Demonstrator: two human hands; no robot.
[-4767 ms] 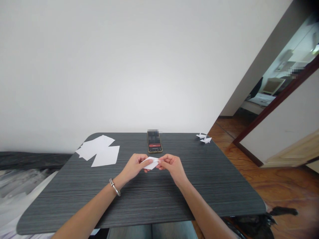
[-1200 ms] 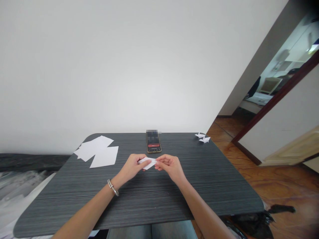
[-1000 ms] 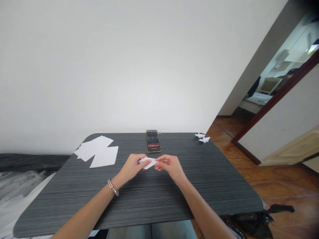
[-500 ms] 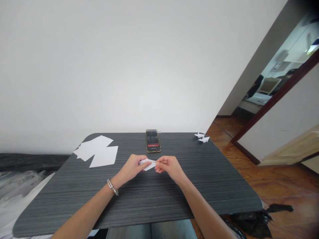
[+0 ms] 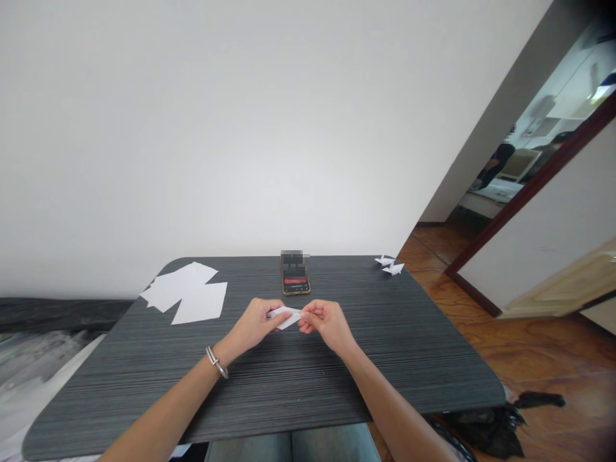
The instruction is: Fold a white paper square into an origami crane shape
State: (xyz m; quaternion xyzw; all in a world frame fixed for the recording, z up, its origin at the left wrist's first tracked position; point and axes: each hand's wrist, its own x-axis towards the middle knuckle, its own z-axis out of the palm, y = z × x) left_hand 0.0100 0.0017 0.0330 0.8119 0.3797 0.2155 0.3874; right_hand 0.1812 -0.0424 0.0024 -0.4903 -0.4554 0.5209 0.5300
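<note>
A small folded piece of white paper [image 5: 289, 319] is held between my two hands above the middle of the table. My left hand [image 5: 260, 322] is closed on its left part, with the thumb lying on top. At the right tip, my right hand [image 5: 326, 322] pinches the paper between thumb and fingers. Part of the paper is hidden under my fingers. Just beyond my hands stands a phone [image 5: 296, 288] with a lit screen, close to the wall.
White paper sheets [image 5: 199, 303] lie overlapping at the dark table's [image 5: 308, 398] left. Two folded paper cranes [image 5: 394, 269] sit at the far right corner. A white wall [image 5: 289, 128] borders the back edge. Through the doorway at right, a person [image 5: 495, 165] is partly visible.
My hands and the folded paper have barely moved. Beyond the doorway, more of the person has come into view.
</note>
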